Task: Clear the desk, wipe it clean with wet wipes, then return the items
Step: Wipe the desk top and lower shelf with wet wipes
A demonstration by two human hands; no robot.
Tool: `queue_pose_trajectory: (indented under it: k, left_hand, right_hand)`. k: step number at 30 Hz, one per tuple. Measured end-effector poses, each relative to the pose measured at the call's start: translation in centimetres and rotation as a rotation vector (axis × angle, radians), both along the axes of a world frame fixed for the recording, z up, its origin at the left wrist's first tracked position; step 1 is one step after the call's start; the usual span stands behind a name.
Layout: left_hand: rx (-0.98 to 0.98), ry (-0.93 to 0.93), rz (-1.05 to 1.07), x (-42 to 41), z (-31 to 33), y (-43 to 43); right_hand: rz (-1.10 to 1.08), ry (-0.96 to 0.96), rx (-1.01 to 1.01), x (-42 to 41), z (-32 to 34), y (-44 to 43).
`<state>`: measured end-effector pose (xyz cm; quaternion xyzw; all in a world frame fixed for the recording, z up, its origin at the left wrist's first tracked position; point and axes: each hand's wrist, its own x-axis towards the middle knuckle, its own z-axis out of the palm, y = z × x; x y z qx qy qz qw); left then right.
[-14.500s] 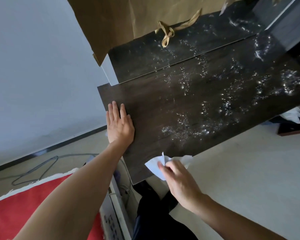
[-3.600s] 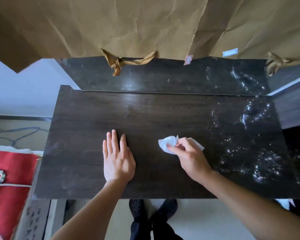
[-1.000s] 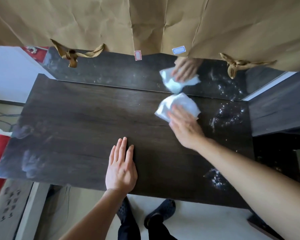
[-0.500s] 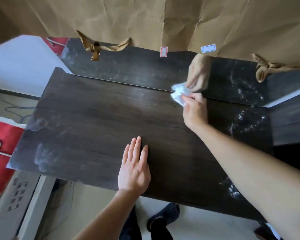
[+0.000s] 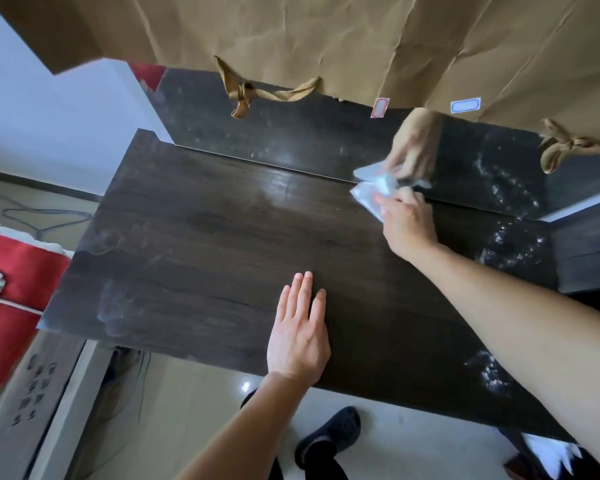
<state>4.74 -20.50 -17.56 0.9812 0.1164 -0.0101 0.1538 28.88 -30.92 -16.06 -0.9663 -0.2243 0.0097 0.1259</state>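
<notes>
A wipe [image 5: 371,195] is held against the rear edge of the desk [image 5: 205,254] by the right hand [image 5: 407,223].
The wipe is gripped in the curled fingers of the right hand, just where the desk meets a glossy dark back panel [image 5: 291,133], in which hand and wipe are mirrored. The left hand [image 5: 298,334] is laid flat near the front edge, fingers straight and together, with nothing held. White speckles [image 5: 513,244] are seen on the desk right of the wipe. Creased brown paper [image 5: 326,36] is hung above the panel.
</notes>
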Motion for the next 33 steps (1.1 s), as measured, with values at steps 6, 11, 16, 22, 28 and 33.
queue_pose_trajectory:
  k: [6,11,16,22,28,33]
  left_hand:
    - [0.041,-0.031,0.162,-5.1,-0.5,5.9]
    - [0.038,-0.026,0.153,-5.9,-0.5,6.9]
    - [0.043,0.006,0.138,-5.9,-0.3,7.0]
    - [0.058,-0.015,0.123,-6.0,-0.8,7.2]
    - [0.051,0.019,0.103,-5.9,-0.7,7.1]
    - [0.021,0.038,-0.072,-4.0,0.9,4.0]
  right_hand:
    - [0.194,0.03,0.114,-4.2,-2.6,6.6]
    - [0.481,0.102,0.126,-17.5,-2.3,-2.1]
    - [0.208,0.022,0.127,-14.6,-0.5,-8.5]
    - [-0.163,-0.036,0.22,-13.6,-1.3,-0.4]
    - [0.069,0.01,0.233,-25.2,-2.8,-6.2]
    - [-0.267,-0.068,0.15,-27.1,-1.9,-15.4]
